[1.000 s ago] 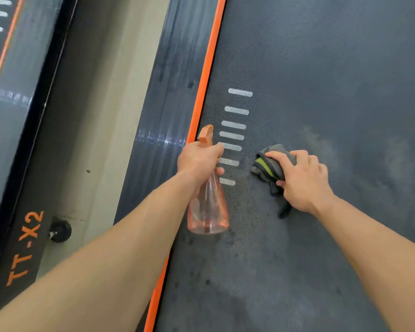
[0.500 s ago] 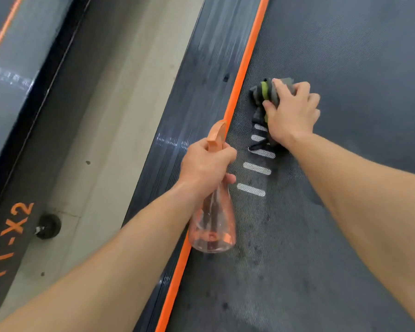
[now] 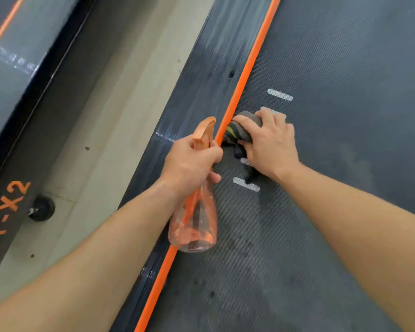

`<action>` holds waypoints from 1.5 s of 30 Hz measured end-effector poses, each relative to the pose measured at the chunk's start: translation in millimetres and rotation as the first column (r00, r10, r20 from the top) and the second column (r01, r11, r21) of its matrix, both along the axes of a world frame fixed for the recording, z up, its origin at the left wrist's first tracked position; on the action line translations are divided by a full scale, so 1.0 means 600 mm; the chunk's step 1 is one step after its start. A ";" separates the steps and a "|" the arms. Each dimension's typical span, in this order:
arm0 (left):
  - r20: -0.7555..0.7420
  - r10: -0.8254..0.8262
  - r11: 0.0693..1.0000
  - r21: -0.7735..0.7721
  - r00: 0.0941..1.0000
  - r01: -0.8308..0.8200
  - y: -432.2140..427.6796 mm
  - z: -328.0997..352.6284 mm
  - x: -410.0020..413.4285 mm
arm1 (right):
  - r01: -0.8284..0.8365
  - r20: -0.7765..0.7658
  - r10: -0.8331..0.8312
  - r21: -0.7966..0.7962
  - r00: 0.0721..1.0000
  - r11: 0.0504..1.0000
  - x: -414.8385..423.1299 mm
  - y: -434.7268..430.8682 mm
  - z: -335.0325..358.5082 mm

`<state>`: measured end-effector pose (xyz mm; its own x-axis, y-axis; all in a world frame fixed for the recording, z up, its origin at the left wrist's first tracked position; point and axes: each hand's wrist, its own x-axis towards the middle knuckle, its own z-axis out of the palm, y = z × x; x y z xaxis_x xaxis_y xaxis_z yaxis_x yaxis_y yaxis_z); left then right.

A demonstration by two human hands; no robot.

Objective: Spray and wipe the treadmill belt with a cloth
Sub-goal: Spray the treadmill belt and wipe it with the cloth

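Versus half a second earlier, the right hand (image 3: 271, 142) has drawn the cloth (image 3: 240, 130) back along the treadmill belt (image 3: 345, 92) to the orange edge strip (image 3: 249, 68), just beside the left hand (image 3: 189, 164). The white marks (image 3: 280, 94) lie at 12 and 6 o'clock of the cloth. Right grip: curled over the bunched cloth, pressing it onto the belt. Left grip: wrapped round the spray bottle (image 3: 194, 226) neck, at 8 o'clock of the cloth.

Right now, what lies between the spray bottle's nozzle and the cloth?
Only the orange strip along the belt edge, seen in the head view. The left hand grips the spray bottle; the right hand holds the cloth.
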<state>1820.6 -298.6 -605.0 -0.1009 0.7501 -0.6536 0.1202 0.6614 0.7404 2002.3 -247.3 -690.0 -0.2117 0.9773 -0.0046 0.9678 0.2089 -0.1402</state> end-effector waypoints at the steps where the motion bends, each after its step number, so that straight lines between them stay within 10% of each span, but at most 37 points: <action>1: 0.004 -0.005 1.000 -0.005 1.000 0.005 -0.004 -0.001 0.003 | 0.088 -0.033 -0.088 -0.002 0.996 0.996 -0.008 -0.021 -0.002; 8: 0.100 -0.089 0.996 0.005 0.991 0.089 -0.042 0.004 0.093 | -0.179 -0.070 0.177 -0.019 0.982 0.984 0.104 -0.209 0.007; 11: 0.110 -0.165 0.986 -0.021 0.980 0.168 -0.051 0.001 0.141 | 0.215 -0.002 -0.215 -0.045 0.977 0.976 0.221 -0.166 0.015; 15: 0.076 -0.239 0.969 -0.040 0.968 0.243 -0.056 -0.001 0.208 | 0.670 0.029 -0.672 -0.122 0.740 0.732 0.348 -0.108 0.031; 22: 0.054 -0.318 0.942 -0.096 0.947 0.322 -0.054 -0.013 0.289 | 0.081 -0.008 -0.082 -0.075 0.997 0.994 0.319 -0.375 0.023; 29: -0.067 -0.493 0.864 -0.156 0.867 0.479 -0.060 -0.009 0.364 | 0.667 -0.002 -0.670 -0.092 0.743 0.740 0.356 -0.352 0.017; 45: -0.164 -0.511 0.844 -0.279 0.844 0.457 -0.108 0.019 0.370 | 0.652 -0.018 -0.669 -0.205 0.743 0.730 0.372 -0.347 0.035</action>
<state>2042.6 -363.2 -593.9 0.0740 0.5796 -0.8115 0.6117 0.6163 0.4960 2225.4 -455.2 -668.9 0.4789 0.8546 -0.2008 0.8345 -0.5142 -0.1979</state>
